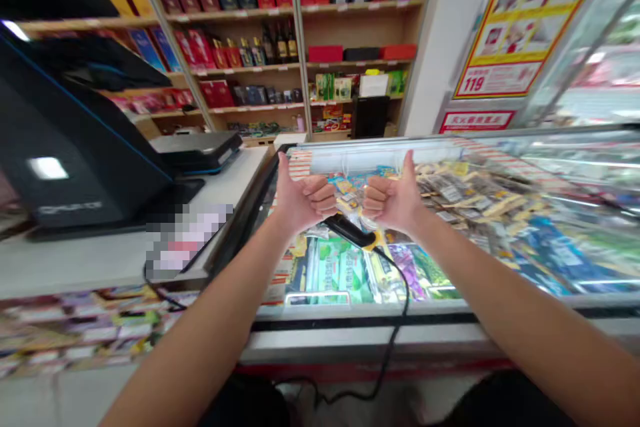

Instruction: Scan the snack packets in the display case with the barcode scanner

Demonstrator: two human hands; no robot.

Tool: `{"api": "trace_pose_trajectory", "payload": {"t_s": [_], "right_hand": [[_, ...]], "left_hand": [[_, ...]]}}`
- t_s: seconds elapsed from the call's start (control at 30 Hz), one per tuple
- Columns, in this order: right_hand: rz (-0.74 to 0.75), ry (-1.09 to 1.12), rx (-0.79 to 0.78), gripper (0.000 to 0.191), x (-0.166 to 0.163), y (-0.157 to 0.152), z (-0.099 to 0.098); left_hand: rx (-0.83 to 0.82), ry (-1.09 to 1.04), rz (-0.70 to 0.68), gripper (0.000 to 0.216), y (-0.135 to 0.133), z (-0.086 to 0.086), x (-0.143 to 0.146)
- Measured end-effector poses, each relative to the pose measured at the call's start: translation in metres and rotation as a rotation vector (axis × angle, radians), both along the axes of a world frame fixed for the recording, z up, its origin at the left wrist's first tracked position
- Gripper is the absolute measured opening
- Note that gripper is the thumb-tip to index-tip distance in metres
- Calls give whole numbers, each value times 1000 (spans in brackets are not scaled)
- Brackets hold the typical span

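My left hand point(307, 197) and my right hand point(393, 197) are held up over a glass-topped chest freezer point(350, 325). Both make fists with the thumbs pointing up, the curled fingers facing each other across a small gap, and nothing shows in either. Behind and just below them lies a black handheld device point(350, 232), which looks like a barcode scanner, partly hidden by my hands. From its yellow-edged end a black cable point(400, 320) hangs over the freezer's front edge. Under the glass are green ice cream packs point(336, 270) and many other wrapped packs.
On the left counter point(30, 273) stand a black checkout terminal point(85, 147), a flat black scale-like device point(200, 147) and a blurred-out phone-like item point(193, 240). Shelves with boxes and bottles point(283, 47) line the back wall. A red and yellow poster point(530, 20) hangs at right.
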State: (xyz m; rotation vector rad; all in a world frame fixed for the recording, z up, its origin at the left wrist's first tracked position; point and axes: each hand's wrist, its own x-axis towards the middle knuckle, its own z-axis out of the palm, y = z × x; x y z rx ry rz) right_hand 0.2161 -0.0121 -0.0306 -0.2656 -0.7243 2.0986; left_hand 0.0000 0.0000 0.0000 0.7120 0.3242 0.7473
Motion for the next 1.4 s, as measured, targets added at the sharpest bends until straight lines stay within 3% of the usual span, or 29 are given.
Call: {"api": "trace_pose_trajectory", "payload": {"t_s": [0.27, 0.67, 1.4], "right_hand": [[-56, -32, 7, 82, 2, 0, 2], [-104, -102, 37, 80, 0, 1, -2], [-40, -54, 3, 80, 0, 2, -4]], "left_hand": [[-67, 14, 26, 79, -2, 6, 6], [-37, 24, 7, 81, 0, 2, 5], [-56, 11, -27, 81, 1, 0, 4]]}}
